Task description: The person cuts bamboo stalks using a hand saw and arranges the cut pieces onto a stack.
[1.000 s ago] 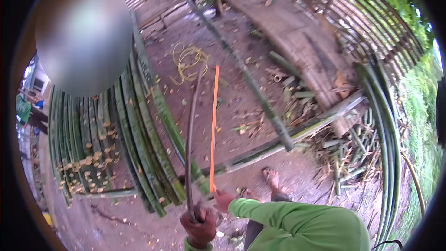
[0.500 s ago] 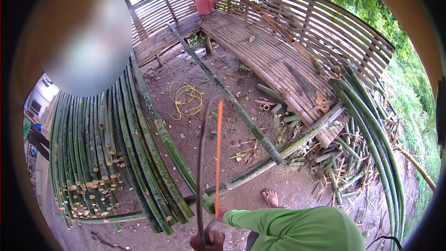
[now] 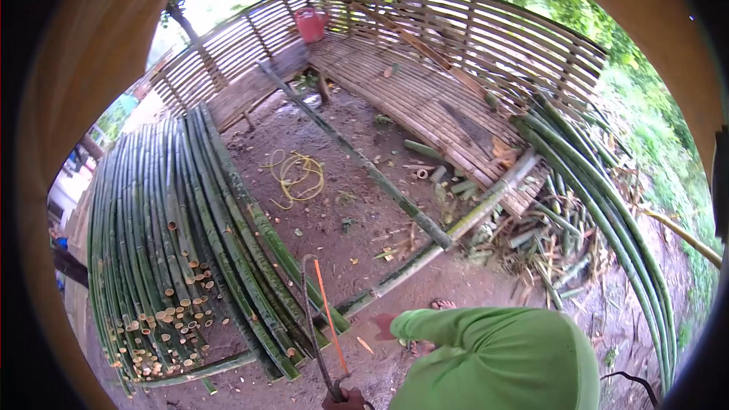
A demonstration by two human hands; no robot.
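Observation:
At the bottom edge my left hand is closed around the handle of a bow saw, with a dark curved frame and an orange blade. The saw stands nearly upright beside the cut ends of several green bamboo poles. My right hand, at the end of a green sleeve, reaches left with fingers stretched out, and nothing shows in it. It is apart from the nearest pole end. A small pale sliver is seen between my right hand and the saw. My feet are partly hidden by the sleeve.
Many cut bamboo poles lie side by side at left. A crosswise pole meets a long pole from the slatted bench. A yellow rope, red watering can, offcuts and bent bamboo surround me.
My view has shifted. The saw has moved down and left with my left hand, and its blade tilts more. My right hand has come away from the pole end.

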